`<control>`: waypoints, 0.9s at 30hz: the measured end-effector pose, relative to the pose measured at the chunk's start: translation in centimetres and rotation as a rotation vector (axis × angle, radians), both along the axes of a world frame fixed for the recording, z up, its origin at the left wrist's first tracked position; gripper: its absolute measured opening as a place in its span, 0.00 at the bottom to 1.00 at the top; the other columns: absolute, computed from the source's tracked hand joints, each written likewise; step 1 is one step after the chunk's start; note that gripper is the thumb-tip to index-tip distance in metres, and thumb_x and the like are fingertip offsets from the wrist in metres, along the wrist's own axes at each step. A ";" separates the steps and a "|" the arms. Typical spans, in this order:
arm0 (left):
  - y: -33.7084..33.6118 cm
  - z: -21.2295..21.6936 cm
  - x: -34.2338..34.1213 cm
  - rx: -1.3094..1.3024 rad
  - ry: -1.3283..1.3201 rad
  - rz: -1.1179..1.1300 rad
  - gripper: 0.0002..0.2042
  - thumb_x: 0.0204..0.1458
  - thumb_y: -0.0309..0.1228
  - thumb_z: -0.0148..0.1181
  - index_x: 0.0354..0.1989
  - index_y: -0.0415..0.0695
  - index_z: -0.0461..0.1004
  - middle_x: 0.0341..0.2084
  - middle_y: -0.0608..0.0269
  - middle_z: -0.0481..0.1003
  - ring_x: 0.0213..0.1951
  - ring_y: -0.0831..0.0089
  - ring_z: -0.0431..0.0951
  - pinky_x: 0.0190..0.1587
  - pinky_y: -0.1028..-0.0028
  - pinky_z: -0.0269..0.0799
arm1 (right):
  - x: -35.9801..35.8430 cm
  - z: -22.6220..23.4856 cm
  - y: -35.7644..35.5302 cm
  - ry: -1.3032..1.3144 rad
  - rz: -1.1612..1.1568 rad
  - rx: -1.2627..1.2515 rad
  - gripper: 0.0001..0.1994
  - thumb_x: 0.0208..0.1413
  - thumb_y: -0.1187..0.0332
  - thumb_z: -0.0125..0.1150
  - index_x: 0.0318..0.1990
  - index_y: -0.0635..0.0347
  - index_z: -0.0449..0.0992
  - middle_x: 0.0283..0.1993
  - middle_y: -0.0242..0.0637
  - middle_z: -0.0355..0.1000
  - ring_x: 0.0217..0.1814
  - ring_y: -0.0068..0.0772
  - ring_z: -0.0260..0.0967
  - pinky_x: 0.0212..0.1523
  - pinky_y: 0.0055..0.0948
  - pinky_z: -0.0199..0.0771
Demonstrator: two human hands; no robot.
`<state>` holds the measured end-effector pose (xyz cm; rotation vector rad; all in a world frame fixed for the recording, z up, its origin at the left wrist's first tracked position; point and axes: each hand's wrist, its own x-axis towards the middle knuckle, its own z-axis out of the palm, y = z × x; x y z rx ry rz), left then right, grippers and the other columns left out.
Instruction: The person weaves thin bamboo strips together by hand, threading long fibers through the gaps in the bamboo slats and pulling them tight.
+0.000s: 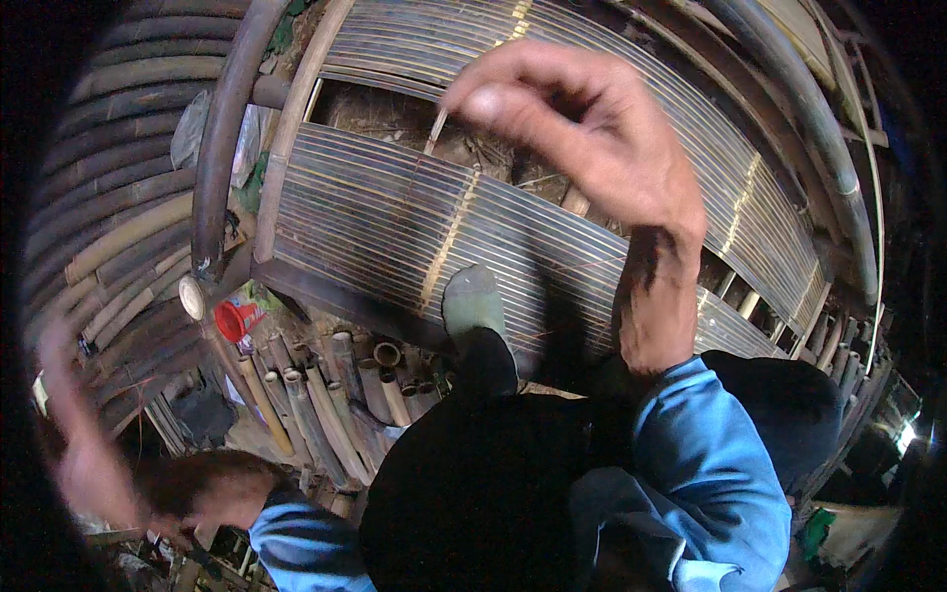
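My right hand [602, 128] is raised over a slatted bamboo panel [365, 197], its thumb and fingers pinched together. From the fingertips a short, thin pale strip [435, 130] points down toward the panel; its exact kind is not clear. My left hand [84, 434] is held out at the far left, smeared by motion, so its fingers cannot be made out. Pale woven bands [451, 237] cross the narrow dark slats. One foot in a greyish-green sock [473, 301] rests on the panel's near edge.
A second slatted panel [750, 148] lies beyond a gap showing the ground. Cut bamboo tubes [321, 414] stand bundled at lower left, near a red container [237, 320]. A thick bamboo pole [222, 148] rises at left, stacked poles [138, 128] behind it. Another pole [819, 118] runs along the right.
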<state>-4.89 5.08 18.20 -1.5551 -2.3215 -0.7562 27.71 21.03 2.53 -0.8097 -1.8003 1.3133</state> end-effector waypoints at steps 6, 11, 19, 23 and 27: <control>7.9 -10.4 13.0 -0.376 -1.089 -0.752 0.31 0.46 0.23 0.69 0.63 0.40 0.71 0.39 0.62 0.76 0.44 0.72 0.77 0.51 0.71 0.74 | 0.5 3.6 -1.6 -0.094 0.248 0.067 0.08 0.60 0.66 0.67 0.40 0.61 0.85 0.35 0.33 0.83 0.36 0.23 0.78 0.36 0.31 0.77; 5.1 -16.9 2.5 -0.581 -0.475 -0.454 0.13 0.49 0.24 0.72 0.44 0.40 0.83 0.17 0.66 0.71 0.24 0.79 0.67 0.31 0.76 0.65 | 5.6 -0.4 2.5 0.017 -0.208 -0.119 0.11 0.63 0.61 0.67 0.39 0.58 0.87 0.24 0.24 0.76 0.19 0.08 0.52 0.21 0.17 0.49; -12.0 -12.3 -15.7 -0.333 0.692 0.318 0.19 0.52 0.52 0.70 0.29 0.47 0.85 0.21 0.54 0.79 0.26 0.54 0.78 0.29 0.58 0.74 | 6.1 -7.4 5.8 -0.153 -0.536 -0.152 0.11 0.62 0.61 0.69 0.39 0.60 0.87 0.29 0.25 0.79 0.26 0.13 0.64 0.29 0.20 0.63; -34.1 -4.3 -32.2 -0.699 1.179 0.452 0.15 0.63 0.46 0.53 0.43 0.51 0.81 0.28 0.50 0.81 0.32 0.50 0.81 0.38 0.58 0.76 | 3.2 -9.0 6.0 -0.189 -0.519 -0.053 0.12 0.59 0.60 0.70 0.41 0.61 0.87 0.25 0.33 0.80 0.28 0.17 0.68 0.31 0.25 0.71; -41.9 -5.8 -32.6 -1.596 0.707 0.934 0.15 0.62 0.40 0.55 0.50 0.44 0.77 0.32 0.52 0.80 0.34 0.56 0.81 0.42 0.61 0.76 | -2.1 -10.4 2.4 -0.366 -0.469 -0.005 0.11 0.61 0.62 0.65 0.38 0.60 0.86 0.28 0.49 0.80 0.28 0.45 0.78 0.35 0.40 0.77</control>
